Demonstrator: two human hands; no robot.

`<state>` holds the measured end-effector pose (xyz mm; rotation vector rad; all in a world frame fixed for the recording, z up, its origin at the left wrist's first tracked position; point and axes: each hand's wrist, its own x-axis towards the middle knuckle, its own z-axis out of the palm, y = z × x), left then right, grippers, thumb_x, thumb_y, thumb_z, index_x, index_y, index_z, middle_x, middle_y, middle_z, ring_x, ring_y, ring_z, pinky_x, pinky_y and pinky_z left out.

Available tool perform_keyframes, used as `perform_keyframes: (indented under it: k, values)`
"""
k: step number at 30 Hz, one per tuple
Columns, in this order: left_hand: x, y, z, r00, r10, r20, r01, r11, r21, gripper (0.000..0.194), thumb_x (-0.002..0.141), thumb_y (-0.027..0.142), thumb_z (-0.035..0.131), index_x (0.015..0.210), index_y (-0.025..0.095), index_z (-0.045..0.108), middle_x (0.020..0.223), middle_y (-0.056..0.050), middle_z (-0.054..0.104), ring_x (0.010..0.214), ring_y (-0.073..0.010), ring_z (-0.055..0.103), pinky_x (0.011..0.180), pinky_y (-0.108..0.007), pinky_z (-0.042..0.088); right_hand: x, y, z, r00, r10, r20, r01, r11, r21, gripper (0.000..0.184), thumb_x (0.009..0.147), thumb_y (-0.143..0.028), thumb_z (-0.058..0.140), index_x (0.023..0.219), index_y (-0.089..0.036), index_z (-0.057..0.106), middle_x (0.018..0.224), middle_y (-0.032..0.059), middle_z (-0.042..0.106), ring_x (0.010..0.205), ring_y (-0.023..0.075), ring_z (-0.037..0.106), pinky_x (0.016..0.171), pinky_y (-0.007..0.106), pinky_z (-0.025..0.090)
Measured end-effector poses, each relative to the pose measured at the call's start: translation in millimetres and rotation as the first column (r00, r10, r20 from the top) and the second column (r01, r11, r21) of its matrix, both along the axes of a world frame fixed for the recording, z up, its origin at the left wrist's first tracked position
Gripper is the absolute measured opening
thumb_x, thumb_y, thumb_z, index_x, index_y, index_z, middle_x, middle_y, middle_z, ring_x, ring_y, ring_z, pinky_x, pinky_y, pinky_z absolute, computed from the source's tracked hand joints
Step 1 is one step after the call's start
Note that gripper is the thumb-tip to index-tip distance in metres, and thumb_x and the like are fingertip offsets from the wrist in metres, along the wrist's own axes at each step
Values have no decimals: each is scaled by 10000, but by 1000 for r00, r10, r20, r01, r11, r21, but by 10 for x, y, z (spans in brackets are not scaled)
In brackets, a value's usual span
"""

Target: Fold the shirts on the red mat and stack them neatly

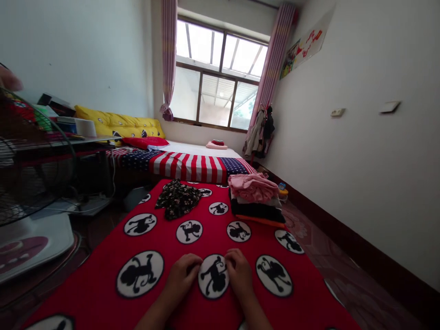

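Note:
A red cloth (161, 245) with round white patches of dark monkey figures lies spread out below me. My left hand (186, 268) rests on it, left of one round monkey patch. On the patch's right side is my right hand (237, 268). Both hands are closed, with loosely curled fingers touching the cloth; I see nothing held in them. Beyond the left hand lies a crumpled black floral garment (178, 198). A stack of folded clothes (257, 211) with a pink garment (253, 187) on top sits at the far right of the cloth.
A bed (189, 166) with a stars-and-stripes cover stands beneath the window. At left are a fan (34, 156) and a cluttered table (85, 142). A blurred skin-coloured shape (9, 79) shows at the left edge. Clothes (259, 133) hang by the right wall.

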<state>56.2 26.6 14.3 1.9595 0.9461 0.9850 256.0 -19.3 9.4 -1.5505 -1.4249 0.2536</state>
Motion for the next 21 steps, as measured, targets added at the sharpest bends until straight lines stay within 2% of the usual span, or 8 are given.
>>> perform_keyframes:
  k: [3,5,9,11,13,16,19,21]
  values:
    - [19,6,-52,998,61,20,-62,998,12,248,805,203,499,949,208,700,987,-73,693,951,-227,635,862,-324,499,33,-17,-18,998,21,-57,-20,1000,11,175,764,-149,466,725,-189,632,818,60,640,808,207,604,757,293,450]
    - [17,111,-90,993,120,18,-121,991,55,322,794,176,485,1058,204,666,1082,-83,665,1015,-231,619,900,-348,495,44,-13,-32,997,24,-80,-23,1000,11,160,765,-171,480,726,-194,633,804,56,643,795,211,606,753,295,452]
    - [-76,633,-29,961,233,-148,-188,946,263,483,758,93,491,1217,212,583,1291,-93,549,1232,-242,489,1061,-403,378,52,12,-49,996,31,-89,-32,999,-7,149,774,-208,498,720,-198,637,807,58,645,790,212,607,747,294,450]
    - [-145,1003,66,902,335,-274,-234,910,342,523,754,86,508,1264,194,545,1349,-110,498,1267,-259,445,1070,-415,352,55,24,-54,996,28,-87,-30,999,-23,156,784,-216,496,734,-196,643,817,59,645,795,211,606,747,291,446]
    - [-201,1380,159,805,442,-395,-282,872,401,575,763,114,533,1334,161,476,1424,-141,419,1320,-288,370,1077,-428,325,60,33,-60,996,17,-84,-21,999,-41,153,788,-217,498,743,-197,643,821,59,643,797,210,604,742,287,441]
    - [-235,1850,235,656,523,-545,-342,849,403,715,773,222,590,1437,157,333,1513,-171,270,1349,-335,312,1053,-428,330,66,43,-77,996,9,-84,-14,998,-62,154,801,-213,488,749,-202,632,821,57,637,802,207,600,742,282,435]
    - [-218,2131,236,586,540,-605,-407,841,356,786,790,308,588,1470,105,249,1432,-250,351,1243,-388,424,977,-460,380,62,64,-117,997,-2,-75,-4,997,-78,161,816,-208,468,753,-206,617,831,55,631,817,201,597,755,273,430]
    - [-190,2235,219,584,542,-605,-426,838,340,732,823,286,532,1457,44,259,1310,-283,456,1171,-402,476,942,-475,394,56,91,-160,998,-19,-61,14,996,-85,165,823,-206,458,753,-205,608,839,53,624,822,194,596,761,268,427]
